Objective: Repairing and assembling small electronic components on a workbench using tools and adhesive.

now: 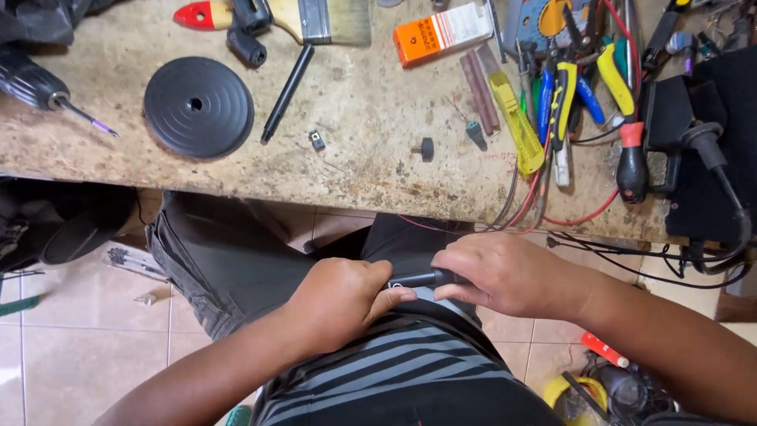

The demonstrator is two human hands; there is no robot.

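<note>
Both hands meet over my lap, below the workbench edge. My left hand [341, 301] is closed around one end of a slim black rod-like part [418, 278]. My right hand [505, 274] grips the other end, fingers wrapped over it. Only a short middle stretch of the rod shows between the hands. On the bench above lie a round black ribbed disc [198, 106] and a thin black rod [287, 92].
The worn workbench [355, 95] carries a paintbrush [315, 20], an orange box [441, 31], pliers and screwdrivers [568, 95], a red-and-black screwdriver [632, 162], and a drill [35, 83] at left. Cables [631, 256] hang at right. Tiled floor [95, 331] lies below.
</note>
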